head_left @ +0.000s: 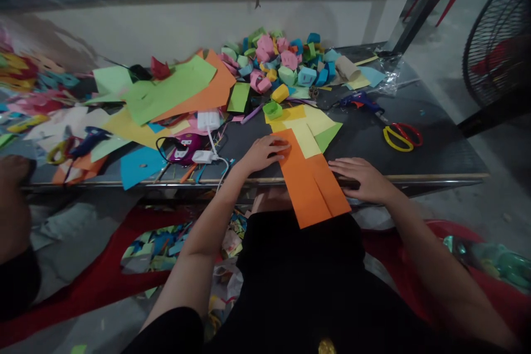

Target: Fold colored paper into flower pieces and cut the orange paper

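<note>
A long orange paper sheet (307, 188) with a slit or crease near its lower end lies partly on the table and hangs over its front edge. My left hand (265, 154) rests on the sheet's upper left edge, fingers stretched out. At the sheet's right edge, my right hand (360, 178) is spread, fingertips beside or touching the paper. A pale yellow paper strip (306, 138) lies at the orange sheet's top, over yellow and green paper pieces. A small green paper ring (272, 110) sits just beyond them.
Folded paper pieces (286, 61) are heaped at the back. Right are scissors (402, 137) and a blue glue gun (360, 102); left, coloured sheets (174, 88), a purple power strip (186, 149) and white plugs (208, 120). A fan (498, 38) stands right. Another person's hand (14, 168) is far left.
</note>
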The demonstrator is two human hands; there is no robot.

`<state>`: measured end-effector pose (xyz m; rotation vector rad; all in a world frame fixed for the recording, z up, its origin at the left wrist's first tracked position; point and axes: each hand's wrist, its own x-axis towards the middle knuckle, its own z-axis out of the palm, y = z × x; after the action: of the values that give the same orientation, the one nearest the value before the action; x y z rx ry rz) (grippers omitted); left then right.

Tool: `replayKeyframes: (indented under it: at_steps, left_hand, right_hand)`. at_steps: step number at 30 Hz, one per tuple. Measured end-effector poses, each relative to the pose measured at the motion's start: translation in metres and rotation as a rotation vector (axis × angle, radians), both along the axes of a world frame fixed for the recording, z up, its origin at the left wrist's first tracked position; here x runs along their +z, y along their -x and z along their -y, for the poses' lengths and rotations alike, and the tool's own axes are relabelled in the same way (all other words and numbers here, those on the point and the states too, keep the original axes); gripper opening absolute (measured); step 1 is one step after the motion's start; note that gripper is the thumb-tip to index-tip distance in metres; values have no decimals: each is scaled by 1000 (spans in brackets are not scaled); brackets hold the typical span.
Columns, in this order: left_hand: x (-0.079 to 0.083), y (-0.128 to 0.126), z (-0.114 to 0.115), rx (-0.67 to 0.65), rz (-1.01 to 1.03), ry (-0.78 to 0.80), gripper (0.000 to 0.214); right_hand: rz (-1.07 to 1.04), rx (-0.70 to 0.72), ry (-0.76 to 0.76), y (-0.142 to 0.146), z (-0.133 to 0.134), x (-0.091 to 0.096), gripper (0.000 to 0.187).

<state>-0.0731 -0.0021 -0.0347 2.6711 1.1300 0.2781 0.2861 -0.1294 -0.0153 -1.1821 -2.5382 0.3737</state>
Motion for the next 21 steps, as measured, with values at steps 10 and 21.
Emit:
replayKeyframes:
  at_steps: [10, 21]
  left_hand:
    - [10, -11, -13, -50, -90, -10, 42]
    - [3, -17, -16, -102, -35, -54, 43]
  right_hand:
    - [25, 247, 46, 37, -53, 15, 75]
    - [53, 176, 63, 58, -32, -8, 69]
